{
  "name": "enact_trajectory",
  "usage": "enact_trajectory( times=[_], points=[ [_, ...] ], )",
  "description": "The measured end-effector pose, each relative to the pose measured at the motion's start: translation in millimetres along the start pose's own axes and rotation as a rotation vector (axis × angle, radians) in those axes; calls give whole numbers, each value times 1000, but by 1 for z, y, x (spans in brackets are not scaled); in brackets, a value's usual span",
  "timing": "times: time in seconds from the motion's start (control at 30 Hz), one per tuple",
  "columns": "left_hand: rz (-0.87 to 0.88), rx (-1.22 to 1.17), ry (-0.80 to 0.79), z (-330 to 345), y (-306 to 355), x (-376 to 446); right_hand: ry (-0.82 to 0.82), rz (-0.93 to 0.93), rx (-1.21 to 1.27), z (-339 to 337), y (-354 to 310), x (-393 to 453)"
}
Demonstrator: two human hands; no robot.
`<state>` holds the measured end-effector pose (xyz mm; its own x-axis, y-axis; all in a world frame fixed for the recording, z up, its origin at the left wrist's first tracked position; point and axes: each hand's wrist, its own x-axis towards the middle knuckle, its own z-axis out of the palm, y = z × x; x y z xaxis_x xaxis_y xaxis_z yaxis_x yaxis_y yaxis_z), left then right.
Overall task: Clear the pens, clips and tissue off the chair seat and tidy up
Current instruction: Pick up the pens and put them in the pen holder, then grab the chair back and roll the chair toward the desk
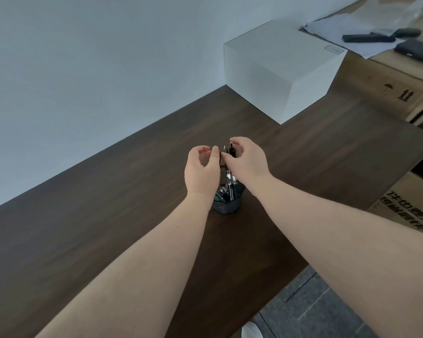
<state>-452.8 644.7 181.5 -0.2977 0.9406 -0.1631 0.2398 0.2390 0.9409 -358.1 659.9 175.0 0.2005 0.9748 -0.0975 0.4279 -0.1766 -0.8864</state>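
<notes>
Head view, right hand (248, 159) pinching the tops of pens (230, 186), left hand (202, 168) half curled and loose beside them, pens upright in a mesh cup (226, 207) mid-table (108, 215), white box (281, 69) at the far edge.

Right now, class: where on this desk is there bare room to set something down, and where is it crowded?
Free: the wide dark desk left of the pen holder, up to the wall; also between holder and white box. Crowded: around the pens, where left hand and right hand meet.
</notes>
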Motion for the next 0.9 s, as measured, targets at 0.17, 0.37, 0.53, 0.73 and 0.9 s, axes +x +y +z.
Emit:
enact_trajectory(
  times=[0.17, 0.37, 0.53, 0.73, 0.9],
  points=[
    [-8, 42, -34, -11, 4, -5, 18, 29, -56, -10, 0, -6],
    [25, 51, -71, -32, 15, -29, 44, 71, -105, -29, -7, -36],
    [62, 77, -130, -55, 16, -75, 56, 115, -133, -45, -12, -98],
    [85, 152, -251, -80, 1, -156, 115, 182, -192, -68, -4, -205],
    [81, 213, -382, -76, -17, -232, 154, 277, -215, -97, 27, -300]
  ],
)
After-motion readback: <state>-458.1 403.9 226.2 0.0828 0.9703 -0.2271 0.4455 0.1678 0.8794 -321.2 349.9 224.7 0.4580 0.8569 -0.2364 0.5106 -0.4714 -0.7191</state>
